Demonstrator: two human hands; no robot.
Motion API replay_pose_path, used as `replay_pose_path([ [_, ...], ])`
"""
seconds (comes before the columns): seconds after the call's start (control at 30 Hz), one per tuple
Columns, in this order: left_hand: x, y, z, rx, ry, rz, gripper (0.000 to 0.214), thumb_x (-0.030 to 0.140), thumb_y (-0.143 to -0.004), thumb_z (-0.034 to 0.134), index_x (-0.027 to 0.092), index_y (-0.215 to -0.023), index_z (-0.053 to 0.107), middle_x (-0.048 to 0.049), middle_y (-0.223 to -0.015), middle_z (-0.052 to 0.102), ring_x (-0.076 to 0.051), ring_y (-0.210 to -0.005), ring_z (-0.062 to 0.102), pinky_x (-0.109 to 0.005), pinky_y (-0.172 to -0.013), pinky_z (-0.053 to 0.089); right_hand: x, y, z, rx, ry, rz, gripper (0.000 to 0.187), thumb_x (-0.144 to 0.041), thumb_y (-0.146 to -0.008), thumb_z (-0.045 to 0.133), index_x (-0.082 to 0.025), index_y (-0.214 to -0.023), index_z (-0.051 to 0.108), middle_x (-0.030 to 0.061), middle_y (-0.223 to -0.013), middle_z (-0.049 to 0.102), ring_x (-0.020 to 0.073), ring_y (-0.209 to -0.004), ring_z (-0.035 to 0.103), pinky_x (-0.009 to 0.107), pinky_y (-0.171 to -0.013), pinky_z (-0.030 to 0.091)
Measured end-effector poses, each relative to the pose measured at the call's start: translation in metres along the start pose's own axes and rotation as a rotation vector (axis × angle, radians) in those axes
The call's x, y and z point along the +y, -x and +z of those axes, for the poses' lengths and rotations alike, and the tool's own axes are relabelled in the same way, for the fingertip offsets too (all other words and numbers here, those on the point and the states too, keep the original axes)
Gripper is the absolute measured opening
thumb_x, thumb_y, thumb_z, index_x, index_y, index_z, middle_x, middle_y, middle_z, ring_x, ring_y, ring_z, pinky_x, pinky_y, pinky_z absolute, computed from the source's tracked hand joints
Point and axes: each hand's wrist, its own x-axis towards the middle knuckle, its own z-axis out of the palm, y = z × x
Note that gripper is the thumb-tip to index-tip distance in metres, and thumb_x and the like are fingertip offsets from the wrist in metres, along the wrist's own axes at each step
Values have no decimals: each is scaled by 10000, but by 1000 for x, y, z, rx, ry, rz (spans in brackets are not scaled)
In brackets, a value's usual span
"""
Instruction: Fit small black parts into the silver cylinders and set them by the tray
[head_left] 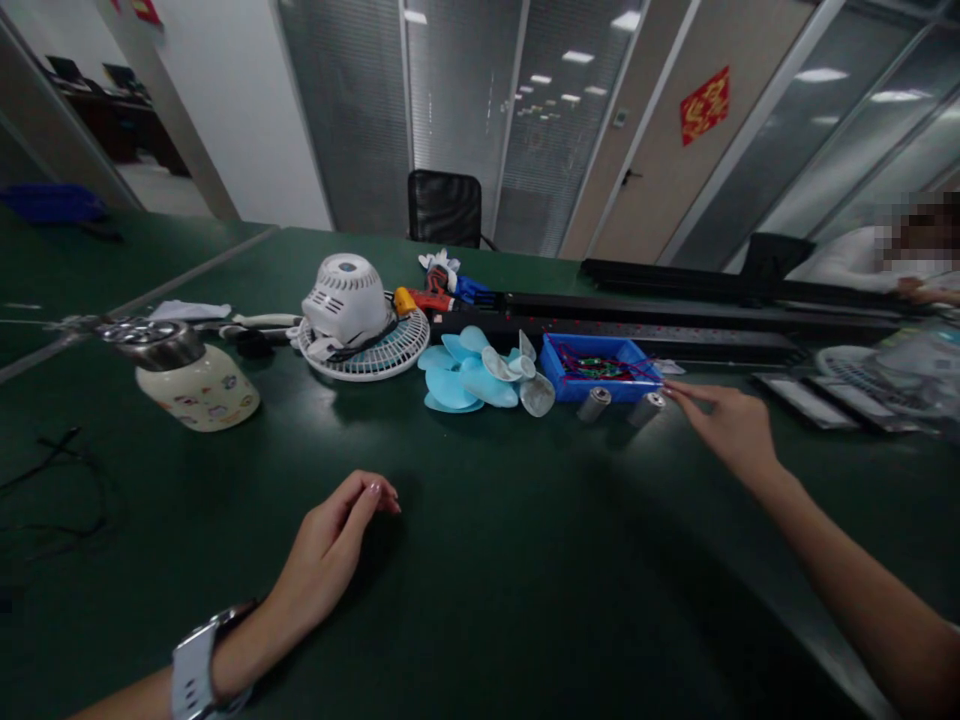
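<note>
My left hand (330, 545) rests on the green table (480, 600) with its fingers loosely curled together and nothing visible in them. At the right corner of a blue bin (562, 390), my right hand (727, 430) has thumb and fingertips pinched together. What they grip, if anything, is too small to make out; a thin wire may run there from the bin. Inside the bin lie tangled coloured wires (600, 368). Two metal cylinders (595, 404) stand before it, the right-hand one (646, 409) just left of my right fingertips. Light blue fan blades (469, 375) lie left of the bin.
A white fan housing (345, 300) sits on a round grille (375, 362). At left stands a cream jar (199, 390) with a metal lid. Behind are an orange power drill (431, 298) and long black bars (645, 315). A person (855, 255) sits at far right.
</note>
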Motion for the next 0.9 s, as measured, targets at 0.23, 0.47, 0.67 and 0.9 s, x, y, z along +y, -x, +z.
replay_pose_path([
  [0.23, -1, 0, 0, -17, -12, 0, 266, 389, -958, 433, 220, -870, 619, -16, -778, 679, -200, -758, 643, -276, -700, 497, 11, -1, 31, -79, 158, -4, 369, -408, -928, 472, -197, -1036, 755, 119, -919, 758, 265, -751, 698, 344, -638, 465],
  [0.47, -4, 1, 0, -37, -4, -11, 255, 411, -966, 436, 229, -911, 607, -10, -796, 678, -200, -781, 650, -277, -710, 497, 12, 3, 34, -96, 169, 61, 413, -435, -931, 442, -188, -1031, 757, 134, -877, 756, 275, -707, 689, 365, -634, 471],
  [0.67, -5, 1, 0, -33, 1, -29, 269, 446, -955, 449, 235, -909, 609, -1, -796, 678, -200, -779, 655, -274, -710, 491, -30, 17, 27, 131, 31, -57, 410, -419, -908, 510, -164, -1184, 673, 129, -1107, 715, 284, -1021, 656, 438, -914, 463],
  [0.9, -4, 1, 0, -12, 1, -12, 264, 444, -941, 477, 225, -901, 619, -6, -780, 685, -204, -770, 661, -270, -711, 507, -88, 7, 47, -99, -275, 122, 575, -473, -817, 626, -188, -1309, 540, 103, -1064, 718, 254, -852, 702, 394, -769, 554],
])
